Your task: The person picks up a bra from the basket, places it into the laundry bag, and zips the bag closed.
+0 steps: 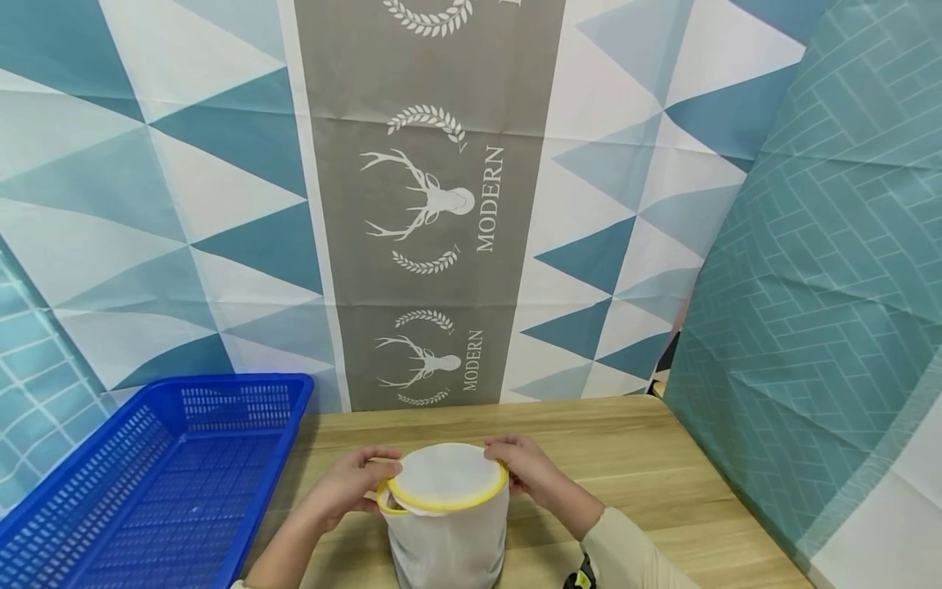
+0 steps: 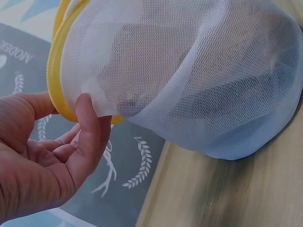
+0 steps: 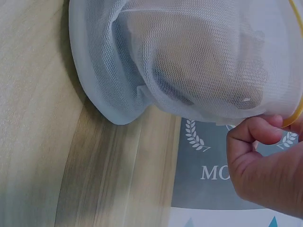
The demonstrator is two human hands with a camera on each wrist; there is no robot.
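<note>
A white mesh laundry bag (image 1: 449, 540) with a yellow zippered rim stands on the wooden table, its round lid (image 1: 445, 476) lying over the top. At the lid's left side a small gap shows between lid and rim. My left hand (image 1: 352, 484) pinches the yellow edge there, thumb on top and fingers below. On the opposite side my right hand (image 1: 531, 472) grips the rim in the same way. Through the mesh, in the right wrist view, brownish and dark contents (image 3: 203, 61) show faintly; their kind is blurred by the netting.
A blue plastic basket (image 1: 294, 409) with perforated walls stands left of the bag. The wooden table (image 1: 625, 458) reaches back to a patterned curtain (image 1: 427, 270), and a teal brick-print sheet (image 1: 832, 311) hangs along the right side.
</note>
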